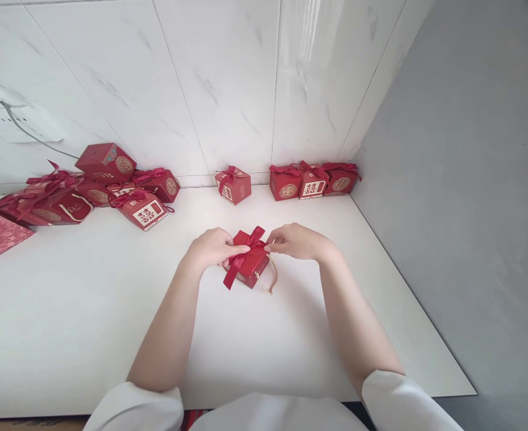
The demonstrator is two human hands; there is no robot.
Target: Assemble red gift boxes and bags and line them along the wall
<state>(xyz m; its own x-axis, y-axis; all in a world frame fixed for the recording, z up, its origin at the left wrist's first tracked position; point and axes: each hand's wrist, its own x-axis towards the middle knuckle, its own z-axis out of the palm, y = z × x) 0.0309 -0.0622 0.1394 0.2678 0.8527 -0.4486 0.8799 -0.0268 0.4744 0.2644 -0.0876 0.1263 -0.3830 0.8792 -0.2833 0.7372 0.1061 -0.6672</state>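
A small red gift box (260, 270) sits on the white table in front of me, wrapped with a red ribbon (233, 272) tied on top. A twisted cream rope handle (273, 282) hangs from its right side. My left hand (215, 246) is closed at the box's left edge, its thumb lying across the ribbon and the other fingers curled beside the box, partly hidden. From the other side, my right hand (298, 242) pinches at the ribbon near the upper right edge, and the thumb and forefinger tips meet there.
Along the tiled wall (228, 78) stand a single red box (234, 185) and a row of red boxes (313, 181) to the right. Several more boxes (106, 163) are piled at the left beside a pink-red bag or card (1, 230). A grey panel (466, 197) borders the table's right edge.
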